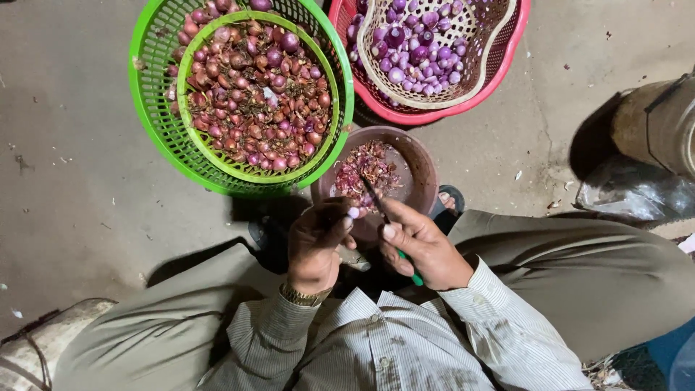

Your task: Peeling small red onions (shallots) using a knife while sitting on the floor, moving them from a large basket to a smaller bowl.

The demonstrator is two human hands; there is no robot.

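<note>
My left hand [316, 245] is closed around a small shallot [353, 213] whose pale tip pokes out by my thumb. A knife [375, 197] with a dark blade and green handle is gripped in my right hand [422, 248]; the blade points up toward the shallot. Both hands hover just over the near rim of a brown bowl [424, 168] holding purple peelings. A green basket [156, 116] at upper left is full of unpeeled reddish shallots. A red basket [499, 69] with a beige inner basket at the top holds peeled purple shallots.
I sit low with my knees in olive trousers spread to both sides. A sandalled toe [449, 200] shows right of the bowl. A metal container [662, 123] and a crumpled clear plastic bag [633, 192] lie at right on the concrete floor.
</note>
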